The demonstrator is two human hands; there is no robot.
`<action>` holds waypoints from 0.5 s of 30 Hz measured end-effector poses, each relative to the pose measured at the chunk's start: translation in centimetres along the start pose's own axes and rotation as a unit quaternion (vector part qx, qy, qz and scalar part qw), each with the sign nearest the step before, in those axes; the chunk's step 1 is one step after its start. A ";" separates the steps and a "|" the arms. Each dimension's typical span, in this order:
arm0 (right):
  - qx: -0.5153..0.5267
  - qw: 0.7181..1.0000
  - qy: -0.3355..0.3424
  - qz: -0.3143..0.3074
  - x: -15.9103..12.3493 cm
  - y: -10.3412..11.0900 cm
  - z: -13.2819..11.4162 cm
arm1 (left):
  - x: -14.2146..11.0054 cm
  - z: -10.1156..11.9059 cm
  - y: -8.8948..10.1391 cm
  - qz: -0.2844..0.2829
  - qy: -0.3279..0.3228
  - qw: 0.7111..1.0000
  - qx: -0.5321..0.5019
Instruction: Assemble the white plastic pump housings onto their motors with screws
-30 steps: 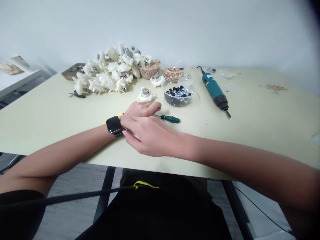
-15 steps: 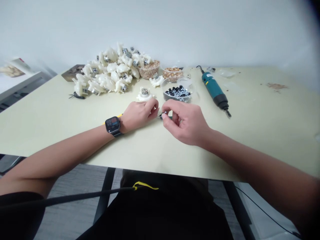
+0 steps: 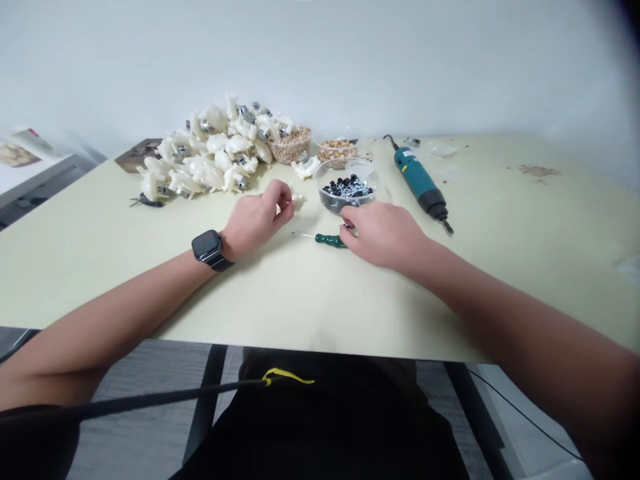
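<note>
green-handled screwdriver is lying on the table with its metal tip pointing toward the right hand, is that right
Not quite: the head view shows the metal tip of the green-handled screwdriver pointing toward the left hand; the handle is nearest the right hand. It does lie on the table.

Two hands show mid-frame, one left hand (image 3: 260, 217) and one right hand (image 3: 387, 233), with one watch (image 3: 207, 247). The tabletop (image 3: 300, 300) carries one screwdriver (image 3: 330, 241) at centre, one power driver (image 3: 420, 180) right of it, one pair of pliers (image 3: 150, 200) at left, three clear tubs (image 3: 336, 205) at upper centre, and white parts (image 3: 205, 167) heaped upper left, too overlapped to count.
</note>
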State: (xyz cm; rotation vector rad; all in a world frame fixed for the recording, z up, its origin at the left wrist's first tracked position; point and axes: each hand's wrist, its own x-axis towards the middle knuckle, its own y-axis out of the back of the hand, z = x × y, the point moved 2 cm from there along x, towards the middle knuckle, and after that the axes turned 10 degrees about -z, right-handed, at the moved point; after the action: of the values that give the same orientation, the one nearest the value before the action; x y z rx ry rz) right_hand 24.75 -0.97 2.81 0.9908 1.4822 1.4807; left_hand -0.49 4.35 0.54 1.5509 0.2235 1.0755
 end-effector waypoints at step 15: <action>0.125 0.991 0.045 -0.014 0.9 -0.5 0.6 | 0.9 -1.7 1.1 -0.013 0.067 0.995 -0.068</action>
State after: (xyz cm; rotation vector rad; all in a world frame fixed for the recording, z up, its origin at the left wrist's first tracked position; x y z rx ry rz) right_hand 24.96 0.05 2.33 1.0561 1.7714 1.3571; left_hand -1.70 5.79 1.74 1.3536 0.2569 1.1517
